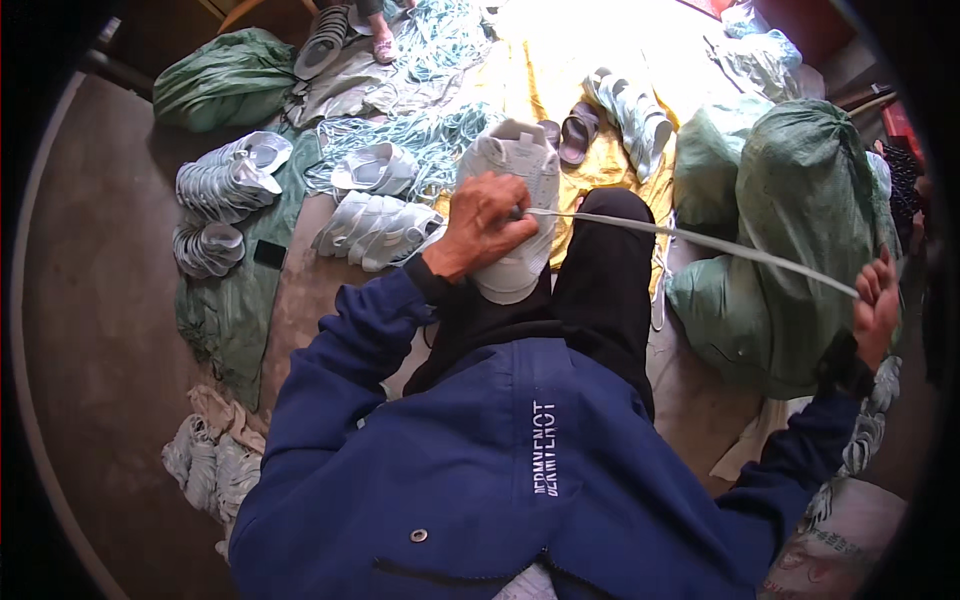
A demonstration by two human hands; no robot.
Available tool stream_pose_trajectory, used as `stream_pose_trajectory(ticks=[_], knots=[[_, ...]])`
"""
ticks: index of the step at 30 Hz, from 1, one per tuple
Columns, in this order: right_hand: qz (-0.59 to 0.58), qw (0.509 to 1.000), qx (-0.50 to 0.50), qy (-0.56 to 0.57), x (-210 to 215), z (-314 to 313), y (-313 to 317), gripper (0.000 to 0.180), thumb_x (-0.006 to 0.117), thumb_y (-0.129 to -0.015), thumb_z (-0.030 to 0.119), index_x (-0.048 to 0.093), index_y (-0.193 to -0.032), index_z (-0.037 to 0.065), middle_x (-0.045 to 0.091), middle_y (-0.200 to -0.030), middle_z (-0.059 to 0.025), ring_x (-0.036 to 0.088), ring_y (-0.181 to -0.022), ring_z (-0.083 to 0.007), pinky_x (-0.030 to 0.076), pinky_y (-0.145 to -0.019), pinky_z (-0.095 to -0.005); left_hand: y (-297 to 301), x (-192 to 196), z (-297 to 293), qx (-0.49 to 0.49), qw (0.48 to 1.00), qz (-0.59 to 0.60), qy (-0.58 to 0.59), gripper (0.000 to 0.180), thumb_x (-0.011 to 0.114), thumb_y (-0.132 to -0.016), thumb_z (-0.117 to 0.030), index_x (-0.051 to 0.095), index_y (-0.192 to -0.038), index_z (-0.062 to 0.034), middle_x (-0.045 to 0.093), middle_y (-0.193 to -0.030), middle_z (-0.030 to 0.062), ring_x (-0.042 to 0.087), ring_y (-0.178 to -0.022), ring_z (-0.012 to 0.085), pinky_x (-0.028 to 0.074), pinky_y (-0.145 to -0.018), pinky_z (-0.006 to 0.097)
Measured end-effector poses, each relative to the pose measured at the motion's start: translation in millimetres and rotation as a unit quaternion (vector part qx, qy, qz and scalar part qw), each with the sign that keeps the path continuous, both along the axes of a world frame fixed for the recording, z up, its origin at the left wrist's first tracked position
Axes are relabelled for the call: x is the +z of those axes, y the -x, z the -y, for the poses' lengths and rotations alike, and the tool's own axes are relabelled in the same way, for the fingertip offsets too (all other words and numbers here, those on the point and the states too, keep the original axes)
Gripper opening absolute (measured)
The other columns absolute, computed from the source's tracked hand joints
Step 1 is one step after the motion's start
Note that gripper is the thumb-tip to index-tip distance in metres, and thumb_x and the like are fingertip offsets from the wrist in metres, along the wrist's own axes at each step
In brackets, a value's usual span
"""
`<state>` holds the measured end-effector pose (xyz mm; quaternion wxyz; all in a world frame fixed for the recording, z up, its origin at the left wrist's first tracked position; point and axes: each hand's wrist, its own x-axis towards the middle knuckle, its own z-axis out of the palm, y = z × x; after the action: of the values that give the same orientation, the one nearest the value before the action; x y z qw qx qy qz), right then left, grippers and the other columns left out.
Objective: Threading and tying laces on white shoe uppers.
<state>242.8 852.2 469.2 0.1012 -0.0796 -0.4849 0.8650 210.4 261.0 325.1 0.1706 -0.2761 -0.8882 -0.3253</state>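
Left hand: our left hand (485, 222) lies over the shoe upper, its grip narrow, fingers curled in where the lace begins; we cannot tell exactly what is pinched inside.
Right hand: our right hand (874, 305), well out to the right, has its grip closed on the far end of the lace.
Lace: we have the flat, narrow white shoelace (700, 241) stretched taut between both hands, sloping down to the right.
Shoe upper: the white, rounded shoe upper (510, 272) is on our left thigh, partly covered by the left hand.
Lap: our black trousers (606, 260) show under and beside it.
Floor ahead: we see a row of white shoe uppers (368, 231), a tangle of pale blue laces (340, 143) and dark brown open slippers (577, 135) on a yellow cloth (515, 80).
Floor left: nested white uppers (228, 182) lie near a black flat rectangle (269, 254).
Right side: bulging green woven sacks (800, 220) stand near our right hand.
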Motion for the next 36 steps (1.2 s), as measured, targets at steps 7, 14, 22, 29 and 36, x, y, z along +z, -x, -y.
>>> stream_pose_trajectory(ticks=[7, 14, 22, 29, 36], knots=[[0.106, 0.983, -0.143, -0.046, -32, 30, -44, 0.029, 0.055, -0.096, 0.027, 0.054, -0.114, 0.005, 0.035, -0.065, 0.0065, 0.025, -0.049, -0.0033, 0.018, -0.039, -0.0202, -11, 12, 23, 0.07, 0.997, 0.016, 0.011, 0.019, 0.065, -0.063, -0.019, 0.052, -0.072, -0.0084, 0.053, -0.069, 0.0079, 0.053, -0.069, 0.0281, 0.04, -0.062, 0.04], [0.175, 0.98, 0.045, -0.087, -124, 178, 9, 0.024, 0.063, -0.091, 0.023, 0.06, -0.108, 0.006, 0.047, -0.073, 0.0068, 0.042, -0.056, 0.0, 0.028, -0.043, -0.0157, -18, 13, 26, 0.087, 0.996, 0.005, 0.008, 0.02, 0.066, -0.06, -0.017, 0.051, -0.071, -0.0089, 0.051, -0.069, 0.0078, 0.052, -0.069, 0.028, 0.039, -0.062, 0.04], [0.137, 0.963, 0.215, -0.081, -125, 297, 16, 0.024, 0.069, -0.085, 0.012, 0.064, -0.107, 0.003, 0.062, -0.079, 0.0021, 0.052, -0.063, -0.0027, 0.034, -0.047, -0.0146, -11, -1, 18, 0.07, 0.998, 0.0, -0.005, 0.023, 0.067, -0.059, -0.017, 0.05, -0.071, -0.0076, 0.051, -0.069, 0.008, 0.051, -0.067, 0.0273, 0.039, -0.062, 0.038], [0.144, 0.957, 0.248, -0.053, -137, 358, 5, 0.021, 0.065, -0.088, 0.014, 0.065, -0.106, 0.003, 0.064, -0.08, 0.0012, 0.053, -0.063, -0.0029, 0.038, -0.05, -0.0145, -9, -2, 7, 0.036, 0.999, -0.017, -0.021, 0.021, 0.066, -0.059, -0.019, 0.052, -0.07, -0.0097, 0.052, -0.069, 0.0068, 0.052, -0.069, 0.027, 0.039, -0.062, 0.039], [0.054, 0.932, 0.212, -0.289, -150, 397, 6, 0.02, 0.063, -0.089, 0.011, 0.065, -0.103, -0.002, 0.067, -0.084, -0.0047, 0.062, -0.073, -0.0063, 0.047, -0.059, -0.0203, -9, -11, -8, 0.004, 0.999, -0.011, -0.049, 0.023, 0.068, -0.057, -0.014, 0.052, -0.074, -0.0098, 0.052, -0.072, 0.0062, 0.052, -0.071, 0.0268, 0.038, -0.064, 0.039]])
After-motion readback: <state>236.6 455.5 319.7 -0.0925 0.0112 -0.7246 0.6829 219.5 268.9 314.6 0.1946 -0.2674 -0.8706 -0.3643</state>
